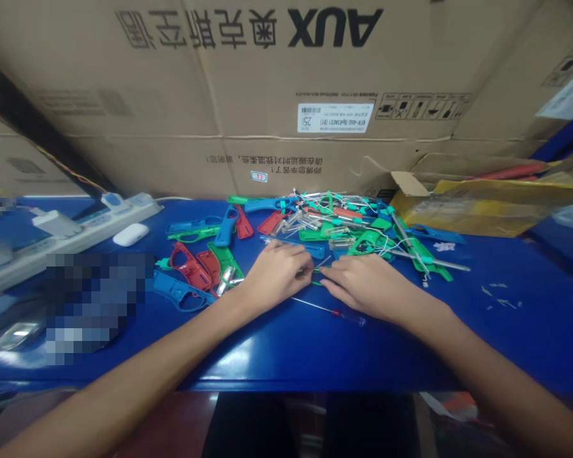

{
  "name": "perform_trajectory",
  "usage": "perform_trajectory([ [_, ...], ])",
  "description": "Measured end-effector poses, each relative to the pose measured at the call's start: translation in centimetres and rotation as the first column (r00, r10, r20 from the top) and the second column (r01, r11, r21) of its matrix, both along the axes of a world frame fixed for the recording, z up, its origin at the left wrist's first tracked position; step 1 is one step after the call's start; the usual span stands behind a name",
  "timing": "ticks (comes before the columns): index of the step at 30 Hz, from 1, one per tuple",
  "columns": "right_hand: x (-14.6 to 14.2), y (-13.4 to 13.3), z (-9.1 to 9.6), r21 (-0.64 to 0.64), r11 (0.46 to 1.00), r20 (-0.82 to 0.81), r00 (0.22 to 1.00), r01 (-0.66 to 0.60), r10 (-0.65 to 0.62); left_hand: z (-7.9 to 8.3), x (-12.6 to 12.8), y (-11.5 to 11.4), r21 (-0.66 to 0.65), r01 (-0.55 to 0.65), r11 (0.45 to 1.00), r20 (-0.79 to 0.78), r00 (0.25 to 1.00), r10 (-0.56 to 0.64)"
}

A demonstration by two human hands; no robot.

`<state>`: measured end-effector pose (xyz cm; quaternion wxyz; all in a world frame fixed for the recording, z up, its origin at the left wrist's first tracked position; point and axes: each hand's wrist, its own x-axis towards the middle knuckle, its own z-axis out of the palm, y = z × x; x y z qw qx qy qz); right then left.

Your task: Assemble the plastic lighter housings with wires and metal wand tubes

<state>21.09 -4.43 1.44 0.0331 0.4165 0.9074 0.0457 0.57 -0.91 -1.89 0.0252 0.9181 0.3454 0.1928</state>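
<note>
My left hand (281,270) is closed, its curled fingers around a green plastic piece (317,277) that is mostly hidden. From the other side, my right hand (370,285) pinches the same piece between thumb and fingertips. Just below the hands a screwdriver (346,315) with a clear and red handle lies on the table, its thin shaft pointing left. Behind my hands spreads a pile of lighter-like parts: green handle shells (365,243), a blue handle shell (228,226), red handle shells (191,267), metal tubes (398,228) and thin white wires.
The blue table (267,356) stands against a large cardboard box (248,95). A white power strip (86,235) and a white earbud case (130,235) are at left. An opened carton (477,207) sits at back right. Small white bits (501,299) lie at right.
</note>
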Motion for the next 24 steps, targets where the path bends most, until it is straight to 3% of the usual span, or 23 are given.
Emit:
perform_trajectory([
  [8, 1.1, 0.2, -0.9, 0.091, 0.991, 0.0, 0.995, -0.099, 0.1, 0.0, -0.1, 0.2, -0.009, 0.003, 1.0, -0.04, 0.999, -0.004],
  [16, -0.1, -0.2, -0.7, 0.086, 0.995, 0.126, 0.992, -0.043, 0.032, 0.1, -0.3, 0.3, -0.006, 0.02, 1.0, -0.075, 0.997, -0.02],
  [24, -0.4, -0.3, -0.9, 0.11, 0.994, 0.127, 0.992, -0.015, 0.001, 0.5, -0.9, 0.2, 0.072, 0.122, 0.99, -0.164, 0.981, -0.108],
])
